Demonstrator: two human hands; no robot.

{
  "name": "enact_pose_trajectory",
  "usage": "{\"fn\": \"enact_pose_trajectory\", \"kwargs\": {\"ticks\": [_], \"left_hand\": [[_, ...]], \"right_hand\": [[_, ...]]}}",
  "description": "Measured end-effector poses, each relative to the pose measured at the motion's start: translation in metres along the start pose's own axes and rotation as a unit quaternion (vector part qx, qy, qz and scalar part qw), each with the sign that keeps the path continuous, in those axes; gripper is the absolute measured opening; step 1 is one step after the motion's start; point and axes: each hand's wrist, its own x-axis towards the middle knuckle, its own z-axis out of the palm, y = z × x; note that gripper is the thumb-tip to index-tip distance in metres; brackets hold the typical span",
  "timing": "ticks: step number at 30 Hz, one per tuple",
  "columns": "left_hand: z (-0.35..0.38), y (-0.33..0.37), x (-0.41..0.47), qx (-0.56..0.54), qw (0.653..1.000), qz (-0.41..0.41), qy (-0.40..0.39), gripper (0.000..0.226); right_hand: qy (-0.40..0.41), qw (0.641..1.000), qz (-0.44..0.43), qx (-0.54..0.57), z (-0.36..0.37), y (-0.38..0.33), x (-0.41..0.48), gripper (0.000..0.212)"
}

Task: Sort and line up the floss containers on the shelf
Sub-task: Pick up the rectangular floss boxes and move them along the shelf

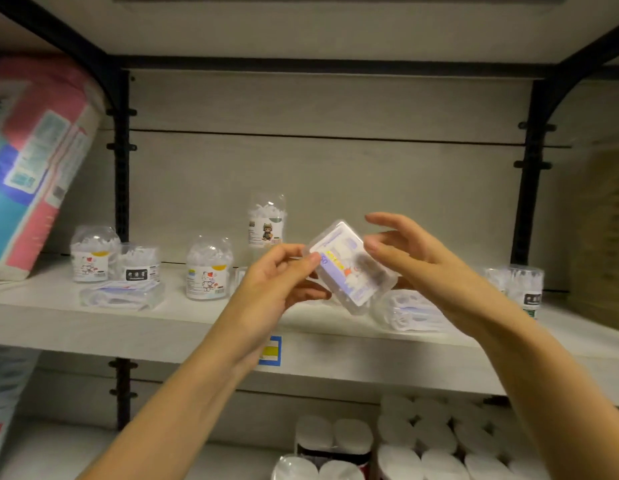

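I hold a flat clear floss box (349,268) with a colourful label, tilted in the air above the shelf (197,323). My left hand (277,282) pinches its left edge. My right hand (415,258) touches its right side with the upper fingers spread. Round clear floss jars stand on the shelf: two at the left (91,254) (139,263), one in the middle (208,270), a taller one behind (267,221), one at the right (523,285). Flat floss packs lie at the left (122,294) and under my right wrist (410,311).
A large pink and blue tissue pack (34,161) leans at the shelf's left end. Black uprights (121,161) (530,174) frame the bay. A blue and yellow price tag (270,349) sits on the shelf edge. Paper rolls (422,441) fill the lower shelf.
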Motion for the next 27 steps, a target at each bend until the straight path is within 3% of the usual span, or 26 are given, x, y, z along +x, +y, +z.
{"fn": "enact_pose_trajectory", "kwargs": {"ticks": [2,4,8,11,13,16,22,27], "left_hand": [[0.014,-0.007,-0.006,-0.064,0.998,-0.004,0.013,0.026],[0.026,-0.013,-0.012,-0.106,0.994,-0.007,0.024,0.023],[0.037,-0.020,-0.013,-0.085,0.996,-0.009,0.006,0.030],[0.038,-0.015,0.006,0.111,0.992,0.060,-0.021,0.038],[0.038,-0.007,0.028,0.178,0.977,0.096,-0.069,0.043],[0.044,-0.003,0.060,0.178,0.972,0.086,-0.130,0.041],[0.057,-0.041,0.086,0.204,0.972,0.018,-0.113,0.040],[0.057,-0.063,0.087,0.245,0.962,-0.017,-0.114,0.039]], "right_hand": [[0.007,0.998,-0.006,-0.057,-0.003,-0.001,-0.014,0.085],[0.019,0.988,-0.055,-0.144,-0.002,0.002,-0.027,0.094],[0.068,0.957,-0.146,-0.241,-0.007,0.011,-0.037,0.068],[0.053,0.974,-0.104,-0.192,-0.031,0.004,-0.028,0.063],[0.035,0.981,-0.057,-0.184,-0.051,0.002,-0.017,0.066],[0.017,0.991,0.006,-0.132,-0.076,0.012,0.000,0.067],[0.002,0.991,0.081,-0.106,-0.091,0.046,0.011,0.070],[0.000,0.989,0.114,-0.098,-0.087,0.072,0.007,0.054]]}}
